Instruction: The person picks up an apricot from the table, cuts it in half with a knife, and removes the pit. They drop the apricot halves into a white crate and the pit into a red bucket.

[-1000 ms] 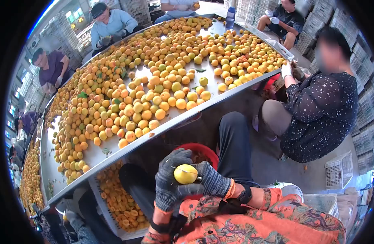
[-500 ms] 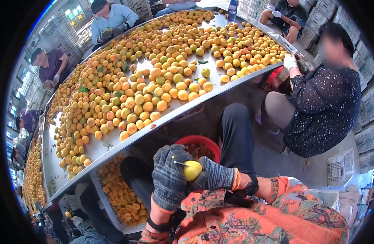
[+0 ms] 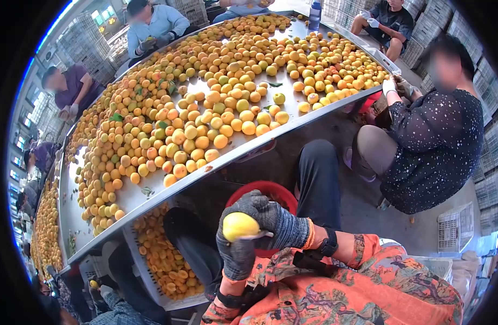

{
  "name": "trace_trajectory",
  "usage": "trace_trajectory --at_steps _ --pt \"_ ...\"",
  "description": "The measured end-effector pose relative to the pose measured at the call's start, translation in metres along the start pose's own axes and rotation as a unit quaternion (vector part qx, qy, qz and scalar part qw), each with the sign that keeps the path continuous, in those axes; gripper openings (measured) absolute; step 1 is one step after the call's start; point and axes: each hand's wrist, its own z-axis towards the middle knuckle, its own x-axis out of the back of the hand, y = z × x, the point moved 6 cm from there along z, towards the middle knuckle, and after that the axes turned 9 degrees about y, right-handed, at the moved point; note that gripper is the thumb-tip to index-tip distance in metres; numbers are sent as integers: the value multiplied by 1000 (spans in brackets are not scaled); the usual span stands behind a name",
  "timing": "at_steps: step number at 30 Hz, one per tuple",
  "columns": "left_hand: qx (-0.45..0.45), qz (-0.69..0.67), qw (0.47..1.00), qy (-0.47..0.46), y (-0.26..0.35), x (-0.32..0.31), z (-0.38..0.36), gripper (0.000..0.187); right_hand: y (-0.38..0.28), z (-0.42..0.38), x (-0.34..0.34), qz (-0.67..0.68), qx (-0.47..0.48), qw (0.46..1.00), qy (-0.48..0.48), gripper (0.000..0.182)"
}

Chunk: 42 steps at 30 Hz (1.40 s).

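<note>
Both my hands wear dark grey knit gloves with orange cuffs and meet above my lap. My left hand (image 3: 237,260) is closed around a yellow apricot (image 3: 240,226). My right hand (image 3: 285,223) is pressed close beside it, closed on a small knife (image 3: 258,235); only part of the thin blade shows, against the fruit's lower right side, and the handle is hidden. Behind my hands stands a red basin (image 3: 284,196) with dark contents that I cannot make out. Left of my knees, a white crate (image 3: 134,246) holds many halved, pitted apricots.
A large metal table (image 3: 192,180) heaped with whole apricots (image 3: 205,116) slopes across the view. To my right sits a co-worker (image 3: 433,143) in a dark starry top; others sit around the far side. A blue bottle (image 3: 314,16), an empty-looking crate (image 3: 456,228) and stacked crates are around.
My hands have turned the apricot, and it now faces up at the left. The blade has moved from across its top to its lower right side. The view has shifted slightly.
</note>
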Motion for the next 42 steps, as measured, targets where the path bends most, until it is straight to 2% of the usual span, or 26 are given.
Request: trace_trajectory --at_steps 1,2,5,8,11,14,17,19,21,23,24,25,26,27,28,29,30,31,34,35,36,37,38,39,41,42 --pt "83 -62 994 26 -11 6 -3 48 -2 1 0 0 0 1000 0 46" --pt "12 -6 999 -31 2 0 2 48 -6 2 -1 -6 17 1000 -6 49" --pt "31 -53 997 -54 10 0 3 48 -16 4 -3 14 10 1000 -24 53" --pt "55 -90 993 -56 8 -2 0 49 -18 -3 -3 3 -2 1000 9 54" --pt "64 -107 991 -57 8 -4 -3 49 1 -17 -12 58 -116 991 -12 54" --pt "65 -85 991 -82 10 -6 1 51 -12 -12 -6 2 -51 999 -5 52" --pt "98 -68 990 -82 12 -7 0 54 -11 -13 -4 39 -128 991 -19 47" --pt "-21 108 985 -131 25 -12 12 53 -18 -5 3 38 -100 994 28 42" --pt "-195 352 896 -189 37 -14 23 46 10 -21 -5 72 -147 987 -12 31" --pt "-196 430 854 -215 36 -13 28 44 22 -31 -4 -49 -213 962 -162 21" --pt "-200 429 854 -217 31 -14 28 44 20 -28 -4 -39 -159 980 -110 15" --pt "-160 345 904 -195 23 -12 27 44 20 -28 -9 -43 -157 981 -108 15" --pt "-118 257 944 -171 18 -11 26 44 17 -25 -8 -13 -146 988 -49 16" --pt "-122 255 944 -172 20 -19 23 44 16 -23 -5 16 -132 991 10 18" --pt "-5 174 981 -85 15 -18 22 52 23 -29 -7 -30 -142 989 1 19" --pt "114 88 990 5 5 -11 18 61 21 -25 -5 -32 -142 989 2 19" --pt "125 -39 991 -17 -5 -9 14 63 17 -23 -2 -3 -162 986 28 19" --pt "129 -40 991 -15 -10 -7 8 63 14 -22 1 27 -183 981 53 20" --pt "26 44 998 -43 -2 -15 5 66 8 -20 1 -6 -150 988 34 16" --pt "26 45 998 -43 -1 -14 7 66 7 -18 1 -18 -131 990 40 13" --pt "-16 112 993 -41 4 -12 9 63 7 -19 1 -18 -130 990 41 13" --pt "-57 178 982 -39 8 -9 11 60 12 -22 0 -22 -164 986 17 11" --pt "-61 186 980 -35 5 -6 14 49 17 -26 -3 -24 -199 980 -7 11" --pt "-59 187 980 -35 3 -2 19 49 32 -35 -8 -23 -201 979 -7 11" --pt "-243 428 866 -84 15 -10 22 43 72 -58 -27 -106 -165 979 -53 16" --pt "-219 410 882 -79 16 -9 25 41 63 -50 -25 -105 -137 984 -43 18"
